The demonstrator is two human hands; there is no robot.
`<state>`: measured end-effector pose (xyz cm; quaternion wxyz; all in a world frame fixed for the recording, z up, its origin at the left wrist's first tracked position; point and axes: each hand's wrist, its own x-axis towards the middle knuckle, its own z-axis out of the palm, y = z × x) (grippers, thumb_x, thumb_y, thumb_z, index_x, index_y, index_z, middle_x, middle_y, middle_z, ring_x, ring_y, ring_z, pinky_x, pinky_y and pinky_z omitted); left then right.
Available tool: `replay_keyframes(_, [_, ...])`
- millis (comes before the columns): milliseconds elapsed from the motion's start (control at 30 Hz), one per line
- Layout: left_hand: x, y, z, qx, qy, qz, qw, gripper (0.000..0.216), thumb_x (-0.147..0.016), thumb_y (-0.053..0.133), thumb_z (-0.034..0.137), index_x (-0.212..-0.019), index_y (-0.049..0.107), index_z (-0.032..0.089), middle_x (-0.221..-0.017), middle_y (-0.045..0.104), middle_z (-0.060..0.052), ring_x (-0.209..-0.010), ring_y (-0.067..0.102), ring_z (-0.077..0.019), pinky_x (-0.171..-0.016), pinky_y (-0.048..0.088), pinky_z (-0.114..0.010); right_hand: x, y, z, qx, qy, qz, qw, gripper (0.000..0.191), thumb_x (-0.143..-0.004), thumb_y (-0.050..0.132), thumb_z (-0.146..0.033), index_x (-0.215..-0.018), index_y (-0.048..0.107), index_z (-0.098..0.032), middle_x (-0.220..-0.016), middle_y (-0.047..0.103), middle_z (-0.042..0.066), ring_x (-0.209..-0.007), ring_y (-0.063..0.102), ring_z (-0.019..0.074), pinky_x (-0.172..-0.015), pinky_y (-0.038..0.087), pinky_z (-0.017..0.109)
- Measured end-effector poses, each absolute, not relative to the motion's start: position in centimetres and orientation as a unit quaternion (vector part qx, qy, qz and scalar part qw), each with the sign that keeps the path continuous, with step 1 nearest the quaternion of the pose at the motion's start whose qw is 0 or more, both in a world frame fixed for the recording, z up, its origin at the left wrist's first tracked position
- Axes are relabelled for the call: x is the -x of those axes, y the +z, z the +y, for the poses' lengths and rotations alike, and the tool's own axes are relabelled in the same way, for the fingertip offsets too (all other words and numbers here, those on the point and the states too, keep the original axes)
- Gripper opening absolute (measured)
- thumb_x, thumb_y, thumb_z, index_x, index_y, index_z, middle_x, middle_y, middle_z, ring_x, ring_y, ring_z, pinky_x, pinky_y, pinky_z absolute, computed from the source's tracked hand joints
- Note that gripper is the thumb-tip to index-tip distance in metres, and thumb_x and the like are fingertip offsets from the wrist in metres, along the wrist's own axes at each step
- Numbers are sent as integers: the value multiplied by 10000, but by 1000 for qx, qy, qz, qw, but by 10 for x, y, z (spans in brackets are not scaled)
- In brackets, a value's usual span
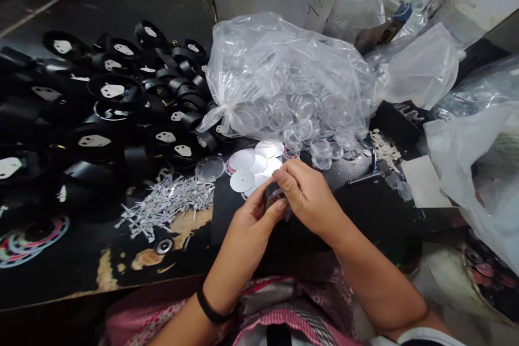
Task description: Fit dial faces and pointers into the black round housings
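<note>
Both hands meet over the near edge of the bench, closed around one small dark round piece (pixel 274 193), perhaps a gauge housing, mostly covered by the fingers. My left hand (pixel 250 224) grips its left side, thumb on the near side. From the right, my right hand (pixel 308 194) presses thumb and fingers against it. Just beyond the hands lie several white discs (pixel 242 181), some over printed dials. A clear round lens (pixel 210 168) rests left of them. Farther back, a clear plastic bag (pixel 284 43) spills many clear round covers (pixel 320 148).
Many black ring housings (pixel 115 87) crowd the left side. A heap of thin whitish pointers (pixel 170 200) lies nearer, beside a small metal ring (pixel 164 246). Printed dials (pixel 36 238) sit at far left. On the right are a screwdriver-like tool (pixel 365 177), white card (pixel 426 183) and plastic bags (pixel 482 173).
</note>
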<state>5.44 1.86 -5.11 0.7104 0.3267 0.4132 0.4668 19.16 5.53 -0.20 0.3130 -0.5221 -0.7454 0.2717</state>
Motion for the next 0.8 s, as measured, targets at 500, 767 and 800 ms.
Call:
replay_keyframes(500, [-50, -42, 16, -523, 371, 473, 604, 393, -856, 658, 385, -1225, 652, 250, -1153, 749, -16, -1078, 685, -224, -880, 541, -303, -186, -6, 46, 546, 138, -772, 295, 470, -1056, 344, -403, -636, 384, -195, -585, 422, -49, -534, 344, 94, -647, 275, 284])
replay_keyframes(767, [-45, -40, 23, -576, 350, 470, 571, 431, -889, 628, 380, -1306, 610, 271, -1188, 740, 11, -1060, 692, -179, -890, 528, -251, -189, -13, 50, 537, 125, -760, 343, 420, -1038, 383, -310, -633, 387, -199, -573, 418, -46, -543, 356, 98, -652, 288, 279])
replay_keyframes(800, [-44, -39, 23, -574, 351, 462, 578, 435, -901, 613, 394, -1319, 602, 277, -1226, 725, 13, -1105, 677, -177, -916, 519, -249, -190, -12, 50, 538, 126, -757, 350, 428, -1038, 391, -328, -631, 380, -199, -571, 402, -49, -545, 356, 98, -652, 288, 278])
